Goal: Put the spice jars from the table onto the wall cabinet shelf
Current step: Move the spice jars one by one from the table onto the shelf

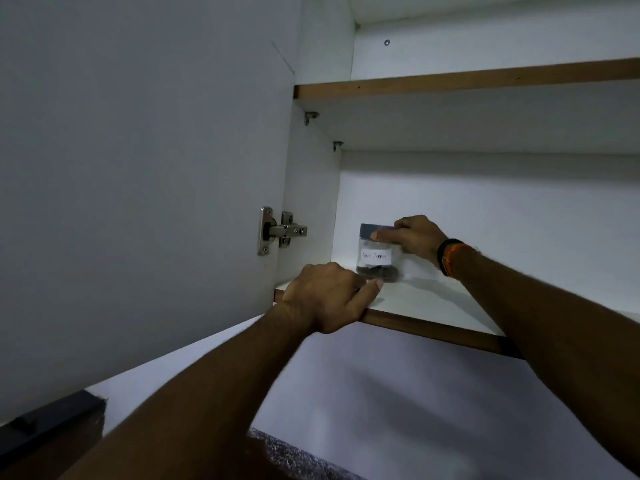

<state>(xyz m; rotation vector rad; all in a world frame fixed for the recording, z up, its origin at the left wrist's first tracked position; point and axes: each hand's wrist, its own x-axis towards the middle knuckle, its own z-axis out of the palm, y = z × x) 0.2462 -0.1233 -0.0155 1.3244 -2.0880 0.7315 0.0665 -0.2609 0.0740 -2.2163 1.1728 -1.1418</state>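
A clear spice jar (377, 258) with a dark lid and a white label reading "Black Pepper" stands upright on the lower shelf (433, 306) of the open wall cabinet, near its left wall. My right hand (414, 237) grips the jar at the lid from the right, thumb across the lid's front. My left hand (329, 297) rests on the shelf's front edge just left of the jar, fingers curled over the edge and thumb pointing at the jar's base. It holds nothing.
The cabinet door (138, 185) stands open on the left, with a metal hinge (280, 232). An upper shelf (467, 81) sits above. A speckled stone countertop (294, 459) shows at the bottom, and a dark object (48, 431) at the lower left.
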